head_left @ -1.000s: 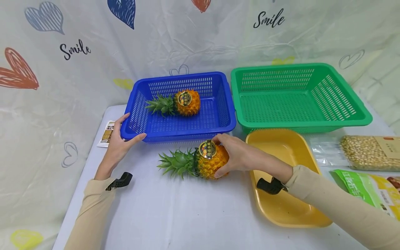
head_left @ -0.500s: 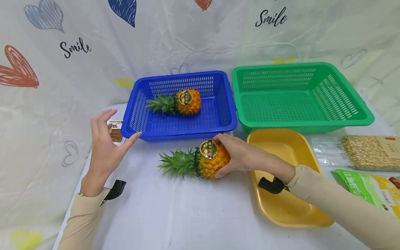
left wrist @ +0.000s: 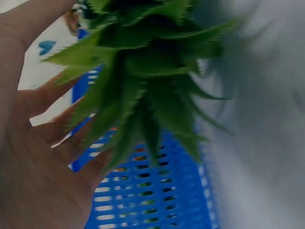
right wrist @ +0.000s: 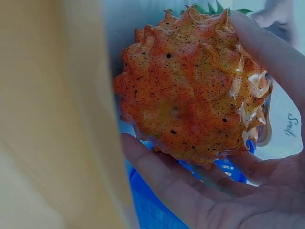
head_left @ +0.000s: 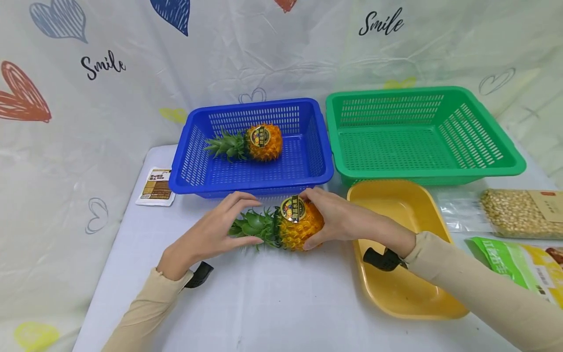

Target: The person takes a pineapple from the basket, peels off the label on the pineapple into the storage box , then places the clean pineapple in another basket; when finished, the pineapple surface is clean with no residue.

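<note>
A small orange pineapple point(head_left: 299, 227) with a round black-and-gold label lies on its side on the white cloth, its green crown point(left wrist: 143, 86) to the left. My right hand point(head_left: 340, 215) grips its base, thumb on the near side and fingers on the far side. Around the crown curves my left hand point(head_left: 211, 232), thumb and fingers apart; the left wrist view shows the palm point(left wrist: 43, 176) beside the leaves, and I cannot tell whether it touches them. Behind, another pineapple point(head_left: 264, 142) lies inside the blue basket point(head_left: 250, 187), crown also leftward.
A green basket point(head_left: 431, 174) stands right of the blue one. The yellow basin point(head_left: 382, 195) is close under my right forearm. Farther right lie a bag of grains point(head_left: 514, 212) and a green-and-yellow packet point(head_left: 514, 261). A small packet point(head_left: 156, 187) lies left of the blue basket.
My left hand has let go of the blue basket's left corner, drawn back, then moved right to the pineapple's crown. The right hand has stayed on the pineapple, which has not moved.
</note>
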